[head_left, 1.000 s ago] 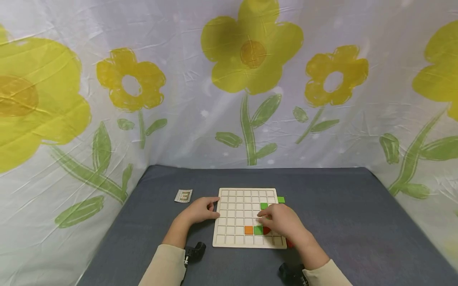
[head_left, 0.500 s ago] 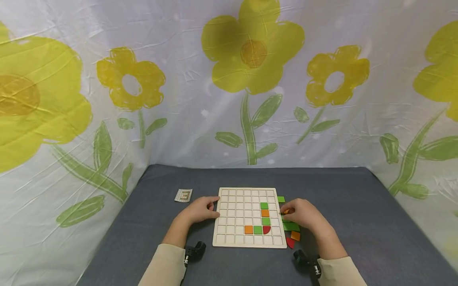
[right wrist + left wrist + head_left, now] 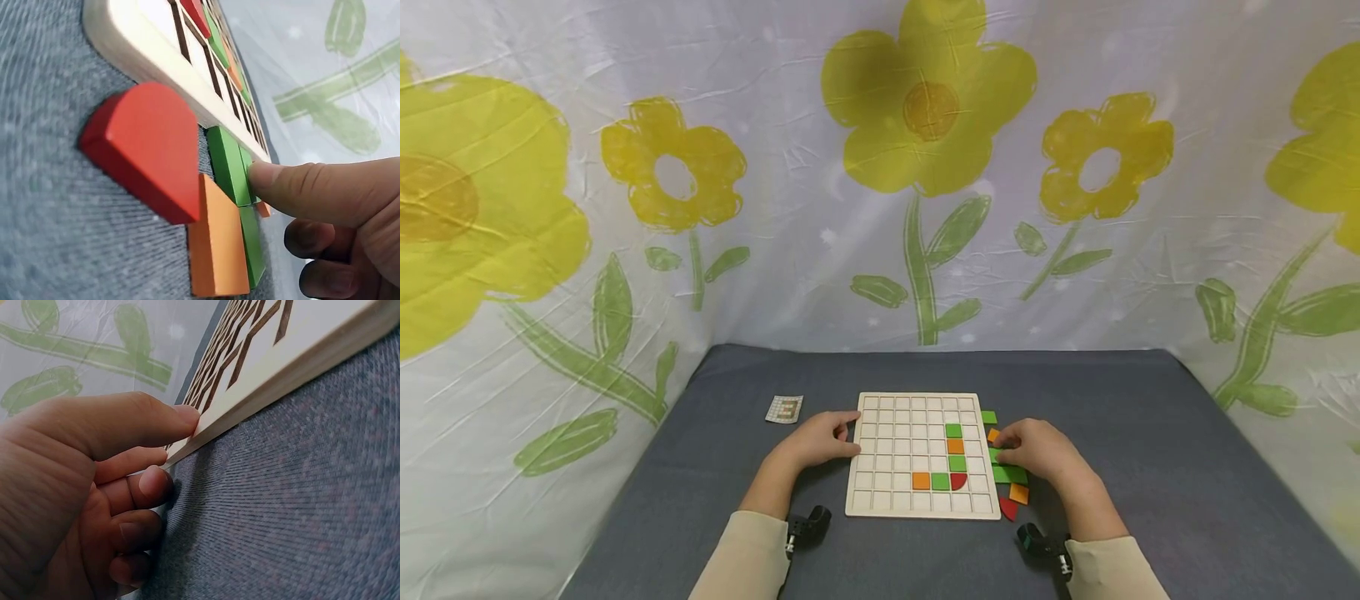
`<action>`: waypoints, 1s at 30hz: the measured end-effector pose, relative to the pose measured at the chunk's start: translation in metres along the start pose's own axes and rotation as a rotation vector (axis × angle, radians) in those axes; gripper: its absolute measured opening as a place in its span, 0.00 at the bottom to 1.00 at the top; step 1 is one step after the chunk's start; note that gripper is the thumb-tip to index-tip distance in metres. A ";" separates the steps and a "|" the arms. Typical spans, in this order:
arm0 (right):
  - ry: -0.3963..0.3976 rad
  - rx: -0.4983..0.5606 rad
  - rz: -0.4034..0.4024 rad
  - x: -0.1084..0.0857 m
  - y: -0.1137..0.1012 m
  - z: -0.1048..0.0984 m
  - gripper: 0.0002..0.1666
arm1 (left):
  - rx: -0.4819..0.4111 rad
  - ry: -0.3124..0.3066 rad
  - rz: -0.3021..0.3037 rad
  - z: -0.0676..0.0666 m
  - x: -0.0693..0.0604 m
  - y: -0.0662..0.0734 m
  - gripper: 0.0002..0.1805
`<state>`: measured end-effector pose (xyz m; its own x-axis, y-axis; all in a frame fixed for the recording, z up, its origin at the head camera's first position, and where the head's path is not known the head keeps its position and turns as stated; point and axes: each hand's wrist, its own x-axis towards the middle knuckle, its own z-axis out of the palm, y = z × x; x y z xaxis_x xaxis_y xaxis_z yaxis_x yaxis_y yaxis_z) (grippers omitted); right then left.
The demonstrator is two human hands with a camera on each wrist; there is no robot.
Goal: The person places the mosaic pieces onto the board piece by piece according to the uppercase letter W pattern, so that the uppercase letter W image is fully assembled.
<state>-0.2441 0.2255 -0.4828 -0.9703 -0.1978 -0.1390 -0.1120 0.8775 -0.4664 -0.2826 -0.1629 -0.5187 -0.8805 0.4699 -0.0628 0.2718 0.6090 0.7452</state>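
My left hand (image 3: 820,439) rests at the left edge of a wooden grid board (image 3: 880,508), its thumb and index finger spread apart along the rim. In the left wrist view, the thumb (image 3: 150,422) touches the rim, with the other fingers loosely bent beside it. Beyond the board's right edge, my right hand (image 3: 1041,450) is over loose blocks. Its thumb (image 3: 275,178) touches a green block (image 3: 248,165); the index fingertip is hidden there, so a pinch cannot be confirmed. On the board lie green, orange (image 3: 955,446) and red quarter-round (image 3: 958,481) pieces.
Right of the board lie a red quarter-round block (image 3: 1008,508), an orange block (image 3: 1018,494), green blocks (image 3: 1010,475), another orange one (image 3: 993,436) and a green one (image 3: 988,417). A small patterned card (image 3: 784,408) lies left. Flowered cloth surrounds the dark table (image 3: 1097,392).
My right hand has moved off the board to the blocks at its right, uncovering an orange and a green piece on the grid. The upper loose orange block shifted slightly away. My left hand stayed put.
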 end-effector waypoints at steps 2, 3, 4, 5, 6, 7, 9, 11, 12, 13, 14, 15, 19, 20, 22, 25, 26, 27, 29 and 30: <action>0.002 -0.014 -0.002 0.000 0.000 -0.001 0.09 | 0.002 0.001 0.000 0.000 0.000 0.000 0.39; 0.003 -0.017 -0.002 0.000 0.000 -0.001 0.09 | 0.002 0.002 0.000 0.000 0.000 0.000 0.39; 0.003 -0.016 -0.002 -0.001 0.000 -0.001 0.10 | 0.002 0.002 -0.001 0.000 0.000 0.000 0.39; 0.001 -0.019 -0.006 -0.001 0.000 -0.002 0.11 | 0.003 0.002 -0.001 0.000 0.001 0.000 0.39; -0.002 -0.018 -0.006 -0.001 0.001 -0.002 0.12 | 0.005 0.003 -0.001 0.001 0.001 -0.001 0.39; -0.004 -0.020 -0.006 -0.001 0.001 -0.002 0.12 | 0.005 0.003 -0.002 0.001 0.001 -0.001 0.39; -0.008 -0.020 -0.009 0.000 0.003 -0.001 0.14 | 0.007 0.004 -0.004 0.001 0.001 -0.001 0.39; -0.008 -0.028 -0.014 0.001 0.005 -0.001 0.15 | 0.008 0.007 -0.005 0.002 0.001 -0.001 0.39; -0.006 -0.034 -0.017 0.001 0.006 -0.001 0.15 | 0.008 0.009 -0.005 0.002 0.001 -0.001 0.39; -0.003 -0.040 -0.020 0.002 0.006 -0.001 0.15 | 0.008 0.010 -0.005 0.002 0.001 -0.001 0.39; -0.002 -0.042 -0.022 0.002 0.006 -0.002 0.14 | 0.008 0.012 -0.005 0.002 0.001 0.000 0.38; 0.000 -0.044 -0.022 0.002 0.006 -0.002 0.14 | 0.008 0.013 -0.006 0.002 0.001 0.000 0.38; 0.016 -0.037 -0.031 -0.001 0.004 -0.008 0.15 | 0.011 0.012 -0.010 0.002 0.002 0.000 0.38; 0.022 -0.028 -0.032 -0.002 0.003 -0.009 0.15 | 0.012 0.012 -0.011 0.002 0.002 0.000 0.38; 0.031 -0.012 -0.040 -0.004 0.000 -0.013 0.15 | 0.014 0.011 -0.011 0.002 0.002 0.000 0.38; 0.043 0.009 -0.060 -0.007 -0.005 -0.017 0.15 | 0.014 0.008 -0.010 0.002 0.002 0.000 0.38; 0.047 0.015 -0.063 -0.007 -0.007 -0.018 0.15 | 0.014 0.006 -0.011 0.002 0.002 0.000 0.38; 0.053 0.014 -0.074 -0.008 -0.009 -0.019 0.15 | 0.013 0.005 -0.010 0.002 0.002 0.000 0.38; 0.070 0.010 -0.103 -0.010 -0.013 -0.022 0.14 | 0.013 0.004 -0.013 0.001 0.002 0.001 0.38; 0.079 0.006 -0.117 -0.011 -0.016 -0.023 0.13 | 0.013 0.005 -0.015 0.001 0.002 0.001 0.38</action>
<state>-0.2366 0.2242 -0.4535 -0.9645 -0.2636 -0.0143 -0.2245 0.8478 -0.4805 -0.2833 -0.1608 -0.5189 -0.8863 0.4578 -0.0708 0.2636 0.6240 0.7356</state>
